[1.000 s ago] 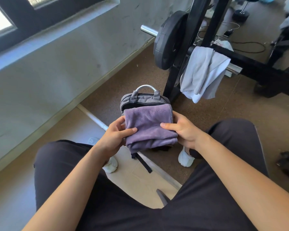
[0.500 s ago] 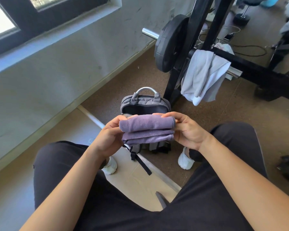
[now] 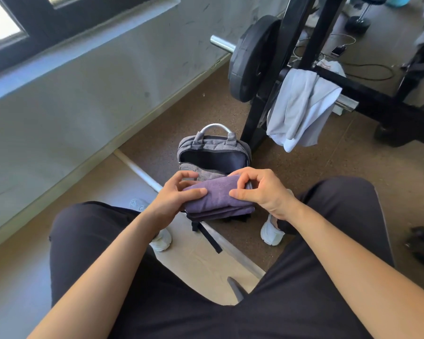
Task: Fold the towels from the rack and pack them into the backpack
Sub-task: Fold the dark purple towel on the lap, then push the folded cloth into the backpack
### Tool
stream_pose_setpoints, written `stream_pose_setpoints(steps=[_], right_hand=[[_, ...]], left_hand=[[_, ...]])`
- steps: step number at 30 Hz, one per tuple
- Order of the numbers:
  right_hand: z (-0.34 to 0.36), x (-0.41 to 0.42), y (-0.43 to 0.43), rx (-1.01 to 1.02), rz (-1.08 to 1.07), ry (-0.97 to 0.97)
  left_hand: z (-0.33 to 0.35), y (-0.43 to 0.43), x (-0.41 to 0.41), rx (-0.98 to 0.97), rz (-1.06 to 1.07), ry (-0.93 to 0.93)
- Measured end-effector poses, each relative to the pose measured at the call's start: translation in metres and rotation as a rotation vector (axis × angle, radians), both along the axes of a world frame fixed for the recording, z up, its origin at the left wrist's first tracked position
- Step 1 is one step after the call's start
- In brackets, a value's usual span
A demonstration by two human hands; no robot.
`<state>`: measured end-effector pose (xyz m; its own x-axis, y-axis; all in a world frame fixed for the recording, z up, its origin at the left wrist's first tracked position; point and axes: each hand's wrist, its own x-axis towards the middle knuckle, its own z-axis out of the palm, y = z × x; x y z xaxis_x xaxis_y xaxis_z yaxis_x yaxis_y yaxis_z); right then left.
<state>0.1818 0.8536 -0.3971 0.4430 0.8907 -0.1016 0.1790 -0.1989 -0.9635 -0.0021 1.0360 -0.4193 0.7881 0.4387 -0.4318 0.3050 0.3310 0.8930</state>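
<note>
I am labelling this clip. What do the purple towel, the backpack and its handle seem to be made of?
The purple towel looks like soft matte cloth with a fine nap, probably microfibre. The backpack is grey woven fabric, matte, with a mottled weave. The handle is smooth and silvery with a sheen: metal or coated plastic, I cannot tell which.

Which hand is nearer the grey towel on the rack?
Right. The right hand, gripping the purple towel, sits below the grey towel; the left hand grips the far end.
</note>
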Motion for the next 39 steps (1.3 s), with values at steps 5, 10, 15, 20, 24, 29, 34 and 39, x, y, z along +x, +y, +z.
stream_pose_setpoints(steps=[5, 10, 15, 20, 24, 29, 34, 39], right_hand=[[0.002, -0.003, -0.001, 0.029, 0.055, -0.143], [0.004, -0.008, 0.001, -0.120, 0.183, -0.312], [-0.002, -0.011, 0.002, -0.398, 0.431, -0.326], [-0.009, -0.017, 0.008, -0.485, 0.477, -0.269], [-0.016, -0.019, 0.013, -0.478, 0.424, -0.304], [-0.024, -0.003, 0.020, -0.507, 0.407, -0.437], [-0.017, 0.036, 0.023, -0.571, 0.281, -0.538], [-0.012, 0.088, 0.036, -0.484, 0.077, -0.464]], left_hand=[[0.005, 0.000, -0.003, 0.048, -0.304, 0.126], [0.004, -0.004, -0.003, 0.284, -0.450, 0.169], [0.003, -0.009, 0.003, 0.834, -0.523, 0.142], [0.001, -0.021, 0.012, 1.079, -0.447, 0.121], [-0.002, -0.017, 0.018, 1.132, -0.532, 0.128], [-0.008, 0.000, 0.027, 1.181, -0.683, 0.236], [-0.011, 0.050, 0.043, 1.115, -0.630, 0.263], [-0.040, 0.098, 0.077, 1.371, -0.604, 0.302]])
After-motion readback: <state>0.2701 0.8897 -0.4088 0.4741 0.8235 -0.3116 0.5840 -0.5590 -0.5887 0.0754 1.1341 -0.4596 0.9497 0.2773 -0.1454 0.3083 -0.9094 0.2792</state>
